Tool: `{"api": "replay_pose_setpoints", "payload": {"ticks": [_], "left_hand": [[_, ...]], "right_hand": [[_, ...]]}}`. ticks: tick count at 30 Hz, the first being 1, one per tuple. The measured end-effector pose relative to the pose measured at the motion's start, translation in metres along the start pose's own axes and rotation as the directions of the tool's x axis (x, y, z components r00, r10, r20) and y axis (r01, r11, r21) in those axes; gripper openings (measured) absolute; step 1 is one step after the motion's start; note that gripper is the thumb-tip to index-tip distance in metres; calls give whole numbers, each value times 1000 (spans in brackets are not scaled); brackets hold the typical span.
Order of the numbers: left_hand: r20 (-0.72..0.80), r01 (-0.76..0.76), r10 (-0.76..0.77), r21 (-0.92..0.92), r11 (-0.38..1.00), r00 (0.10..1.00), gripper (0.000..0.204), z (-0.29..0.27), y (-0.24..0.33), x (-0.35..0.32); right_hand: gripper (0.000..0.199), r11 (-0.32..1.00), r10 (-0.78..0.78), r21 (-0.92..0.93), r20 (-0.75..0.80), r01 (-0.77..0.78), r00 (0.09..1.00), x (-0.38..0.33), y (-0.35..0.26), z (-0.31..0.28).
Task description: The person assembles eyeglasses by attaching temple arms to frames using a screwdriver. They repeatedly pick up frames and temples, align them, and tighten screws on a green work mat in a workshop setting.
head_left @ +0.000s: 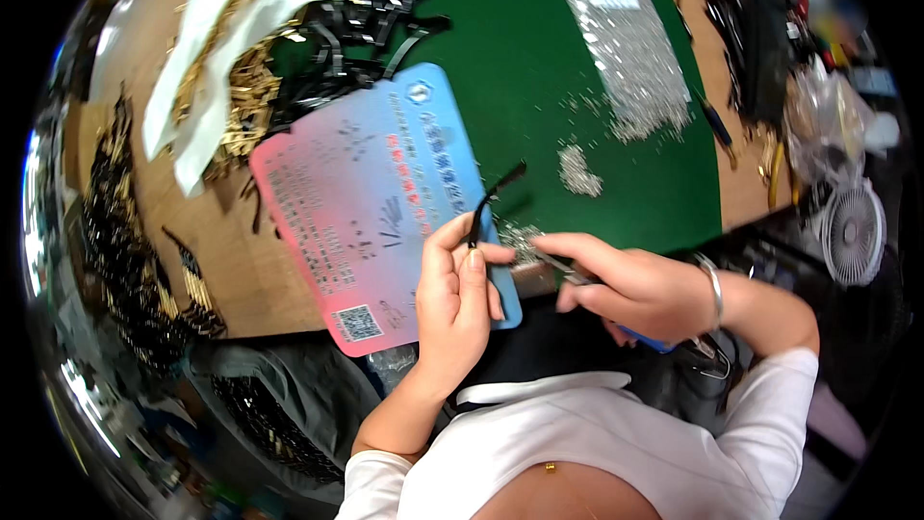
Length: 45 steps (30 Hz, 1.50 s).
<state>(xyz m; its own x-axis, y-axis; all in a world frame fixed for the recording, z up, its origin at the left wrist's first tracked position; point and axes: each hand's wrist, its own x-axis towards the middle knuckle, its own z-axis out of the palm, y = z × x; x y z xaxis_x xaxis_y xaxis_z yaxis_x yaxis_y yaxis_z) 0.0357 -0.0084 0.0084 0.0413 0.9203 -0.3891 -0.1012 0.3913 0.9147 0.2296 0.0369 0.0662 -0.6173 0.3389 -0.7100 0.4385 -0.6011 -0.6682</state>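
Note:
My left hand (454, 299), fingers closed, pinches a black eyeglass temple (496, 190) that points up and to the right. Opposite it, my right hand (640, 291) grips a slim metal-tipped tool (575, 274), its tip close to the left fingertips. Something blue (647, 339) shows under the right palm, perhaps the tool's handle. Between and just beyond the hands lies a pile of tiny silvery metal parts (521, 243). Beneath my left hand is a pink and blue printed mat (318, 193).
On the green mat (500, 39) lie a clear bag of tiny metal parts (630, 48) and a loose heap (580, 171). Black temples (356, 34) crowd the far left beside white sheets (274, 5). A screwdriver (718, 130) and small white fan (853, 231) are at right.

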Motion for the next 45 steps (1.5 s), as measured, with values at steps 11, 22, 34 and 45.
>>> {"api": "replay_pose_setpoints", "payload": {"ticks": [11,22,34,45], "left_hand": [[70,-229,220,431,873,973,13,-36,18,-2],[112,-172,612,984,40,783,18,-158,89,174],[-130,-274,314,256,927,941,34,-150,81,102],[-102,-243,233,-104,964,967,15,-57,48,18]], "right_hand": [[41,936,-254,-312,-275,163,928,9,27,-2],[35,907,-282,-390,-278,161,918,14,19,1],[29,889,-394,-410,-451,206,801,-19,24,-42],[17,526,-469,-603,-794,-600,386,5,-26,-164]]}}
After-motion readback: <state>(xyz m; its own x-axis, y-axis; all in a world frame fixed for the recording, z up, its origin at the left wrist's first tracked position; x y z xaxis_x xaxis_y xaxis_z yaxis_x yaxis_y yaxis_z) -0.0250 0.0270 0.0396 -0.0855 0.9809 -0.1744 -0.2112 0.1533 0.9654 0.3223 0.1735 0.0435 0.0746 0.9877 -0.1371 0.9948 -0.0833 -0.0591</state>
